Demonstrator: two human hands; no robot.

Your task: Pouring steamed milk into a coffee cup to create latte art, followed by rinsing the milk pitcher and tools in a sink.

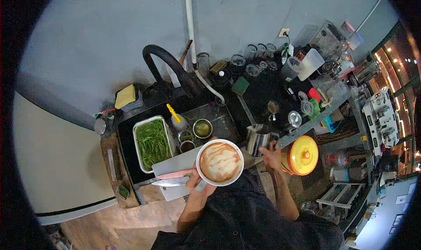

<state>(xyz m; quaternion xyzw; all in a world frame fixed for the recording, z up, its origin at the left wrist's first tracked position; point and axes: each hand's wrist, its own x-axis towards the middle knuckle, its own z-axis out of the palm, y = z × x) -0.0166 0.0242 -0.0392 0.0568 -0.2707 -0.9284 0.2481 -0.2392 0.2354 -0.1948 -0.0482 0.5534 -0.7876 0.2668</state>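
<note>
My left hand (pixel 196 183) grips a white cup (pixel 201 184) by its handle side, raised in front of my dark shirt. Brown coffee with a streaked white milk foam pattern (pixel 220 161) fills it near the rim. To the right, my right hand (pixel 272 156) is wrapped round the handle of a stainless steel milk pitcher (pixel 257 141), held apart from the cup; I cannot see what is inside it. Behind the cup lie a pale cutting board (pixel 169 163), a knife with a pink blade (pixel 174 174) and a knife with a silver blade (pixel 172 182).
A black sink holds a tray of green leaves (pixel 152 144), a bottle with a yellow nozzle (pixel 178 120) and small cups under a black faucet (pixel 164 52). Glasses (pixel 252 70) crowd the counter by the wall. A yellow lidded bucket (pixel 301 154) stands at right, an espresso machine (pixel 381 120) beyond.
</note>
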